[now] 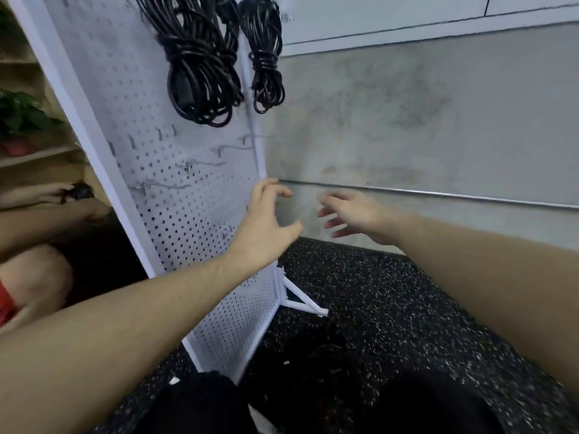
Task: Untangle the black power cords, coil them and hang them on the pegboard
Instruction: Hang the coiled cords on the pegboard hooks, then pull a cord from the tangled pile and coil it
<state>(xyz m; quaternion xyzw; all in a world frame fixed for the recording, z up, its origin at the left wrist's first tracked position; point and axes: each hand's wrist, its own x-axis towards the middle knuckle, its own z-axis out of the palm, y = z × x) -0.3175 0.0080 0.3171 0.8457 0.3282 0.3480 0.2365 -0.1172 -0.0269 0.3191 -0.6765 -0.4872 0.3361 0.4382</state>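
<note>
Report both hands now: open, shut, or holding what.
Left hand: open, fingers loosely spread, holding nothing, in front of the white perforated metal pegboard.
Right hand: open, fingers spread, holding nothing.

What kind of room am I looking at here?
Probably a workshop or storage corner, not a home. A white pegboard on a stand carries coiled black cords, the floor is speckled black rubber, and the wall is bare, stained concrete. Wooden shelves stand behind.

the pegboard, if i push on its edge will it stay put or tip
Probably tips or slides: the pegboard stands free on a thin foot, already leaning. The coiled cords hanging high likely make it top-heavy.
</note>
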